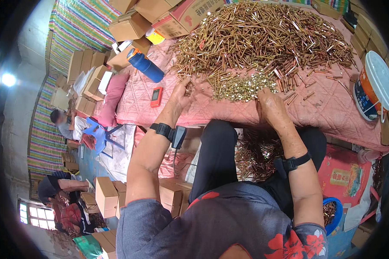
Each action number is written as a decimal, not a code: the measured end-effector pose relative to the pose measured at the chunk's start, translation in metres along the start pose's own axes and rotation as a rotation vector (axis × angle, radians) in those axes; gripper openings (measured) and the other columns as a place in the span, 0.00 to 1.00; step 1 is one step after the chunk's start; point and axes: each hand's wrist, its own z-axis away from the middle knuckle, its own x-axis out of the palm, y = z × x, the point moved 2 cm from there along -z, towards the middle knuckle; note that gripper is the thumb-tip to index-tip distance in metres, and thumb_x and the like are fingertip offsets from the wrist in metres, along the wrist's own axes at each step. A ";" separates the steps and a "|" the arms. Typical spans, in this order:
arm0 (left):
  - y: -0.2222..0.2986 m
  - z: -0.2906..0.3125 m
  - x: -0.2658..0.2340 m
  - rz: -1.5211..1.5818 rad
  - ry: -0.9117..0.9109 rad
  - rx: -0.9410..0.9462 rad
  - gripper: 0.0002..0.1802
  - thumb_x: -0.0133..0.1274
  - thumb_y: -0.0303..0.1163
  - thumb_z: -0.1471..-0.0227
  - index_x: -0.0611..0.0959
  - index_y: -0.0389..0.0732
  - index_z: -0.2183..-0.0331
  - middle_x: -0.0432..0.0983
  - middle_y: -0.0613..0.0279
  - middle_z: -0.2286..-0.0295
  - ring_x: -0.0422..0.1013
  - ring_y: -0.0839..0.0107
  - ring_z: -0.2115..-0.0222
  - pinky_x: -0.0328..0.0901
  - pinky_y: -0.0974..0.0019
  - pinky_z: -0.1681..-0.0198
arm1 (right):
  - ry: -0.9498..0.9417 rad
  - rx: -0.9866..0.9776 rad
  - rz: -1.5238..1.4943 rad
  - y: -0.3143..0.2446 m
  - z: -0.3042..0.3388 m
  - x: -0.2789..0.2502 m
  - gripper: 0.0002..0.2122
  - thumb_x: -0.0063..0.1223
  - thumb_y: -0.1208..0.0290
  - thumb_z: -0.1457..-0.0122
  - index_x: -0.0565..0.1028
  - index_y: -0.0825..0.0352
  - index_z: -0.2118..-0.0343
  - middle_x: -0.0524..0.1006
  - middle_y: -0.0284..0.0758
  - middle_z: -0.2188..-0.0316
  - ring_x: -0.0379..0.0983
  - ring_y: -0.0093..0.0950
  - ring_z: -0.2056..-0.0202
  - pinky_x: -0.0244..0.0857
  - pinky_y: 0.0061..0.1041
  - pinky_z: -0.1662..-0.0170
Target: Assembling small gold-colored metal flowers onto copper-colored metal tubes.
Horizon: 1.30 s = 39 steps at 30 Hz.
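Observation:
A large heap of slim gold and copper-coloured tubes (263,36) lies on the pink quilted table cover (129,99). In front of it spreads a smaller pile of short, pale gold and whitish pieces (242,87). My left hand (182,96) is at the heap's near left corner, its fingers curled together; whatever is between them is too small to make out. My right hand (270,103) rests at the right edge of the small pile, fingertips down and pressed together, partly hidden by the back of the hand. A few loose tubes (307,96) lie to its right.
A blue bottle (146,64) and a red handheld device (156,97) lie at the left. A white-lidded bucket (374,88) stands at the right edge. Cardboard boxes (132,26) crowd the back left. More tubes (257,151) lie below the table; other people (67,125) sit farther left.

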 end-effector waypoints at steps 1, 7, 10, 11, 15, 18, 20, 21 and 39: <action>-0.002 0.002 0.003 -0.002 0.007 -0.002 0.10 0.48 0.35 0.42 0.76 0.42 0.61 0.75 0.63 0.76 0.73 0.71 0.77 0.58 0.75 0.86 | 0.002 -0.003 -0.003 -0.001 0.000 0.001 0.02 0.48 0.79 0.52 0.71 0.70 0.74 0.72 0.46 0.72 0.75 0.44 0.73 0.69 0.40 0.70; -0.015 -0.011 0.017 -0.465 -0.036 0.010 0.05 0.51 0.29 0.45 0.72 0.40 0.68 0.70 0.63 0.82 0.65 0.75 0.87 0.55 0.73 0.90 | -0.015 -0.002 -0.008 -0.002 0.000 0.001 0.02 0.47 0.79 0.51 0.71 0.70 0.73 0.72 0.47 0.71 0.75 0.44 0.72 0.69 0.41 0.69; -0.020 0.000 0.053 -0.691 -0.007 0.129 0.07 0.55 0.27 0.49 0.72 0.40 0.70 0.67 0.64 0.86 0.61 0.76 0.91 0.52 0.71 0.92 | -0.030 0.017 -0.024 -0.001 0.000 -0.004 0.02 0.47 0.79 0.51 0.71 0.70 0.73 0.72 0.47 0.70 0.75 0.44 0.71 0.69 0.41 0.68; -0.019 0.004 0.060 -0.752 0.045 0.205 0.08 0.56 0.26 0.52 0.72 0.40 0.71 0.66 0.65 0.88 0.59 0.76 0.92 0.51 0.71 0.92 | -0.037 0.018 -0.038 -0.002 0.001 -0.005 0.03 0.47 0.79 0.51 0.71 0.70 0.73 0.72 0.47 0.70 0.75 0.44 0.71 0.69 0.41 0.68; -0.022 -0.023 0.041 -0.666 0.085 0.196 0.06 0.55 0.25 0.50 0.73 0.39 0.72 0.66 0.64 0.89 0.60 0.76 0.93 0.51 0.70 0.93 | -0.045 0.012 -0.047 -0.004 -0.002 -0.002 0.02 0.47 0.79 0.51 0.71 0.70 0.73 0.72 0.47 0.70 0.75 0.44 0.71 0.69 0.41 0.68; -0.018 -0.019 0.031 -0.431 0.071 0.151 0.06 0.54 0.25 0.49 0.73 0.37 0.68 0.72 0.58 0.83 0.65 0.75 0.90 0.54 0.73 0.94 | -0.042 0.017 -0.040 -0.002 -0.001 -0.001 0.02 0.48 0.79 0.51 0.71 0.69 0.74 0.72 0.47 0.70 0.75 0.44 0.71 0.69 0.40 0.68; -0.006 -0.006 0.026 -0.445 -0.008 0.139 0.07 0.51 0.29 0.46 0.74 0.36 0.66 0.76 0.52 0.79 0.71 0.73 0.85 0.59 0.75 0.91 | -0.013 0.019 -0.046 -0.003 0.000 -0.002 0.02 0.48 0.78 0.51 0.71 0.69 0.74 0.72 0.46 0.71 0.74 0.44 0.72 0.69 0.40 0.69; -0.005 -0.007 0.023 -0.229 -0.024 0.049 0.09 0.50 0.31 0.45 0.74 0.35 0.66 0.76 0.50 0.77 0.72 0.72 0.82 0.61 0.76 0.90 | -0.012 0.019 -0.047 -0.003 0.001 -0.002 0.02 0.48 0.78 0.51 0.71 0.69 0.74 0.72 0.46 0.71 0.74 0.44 0.72 0.69 0.40 0.69; -0.016 -0.008 0.032 -1.601 -0.403 1.241 0.13 0.54 0.25 0.54 0.77 0.46 0.62 0.74 0.60 0.70 0.73 0.63 0.70 0.68 0.64 0.68 | 0.005 0.002 -0.069 -0.004 -0.001 -0.002 0.02 0.48 0.79 0.51 0.70 0.69 0.74 0.71 0.47 0.72 0.74 0.45 0.72 0.69 0.42 0.68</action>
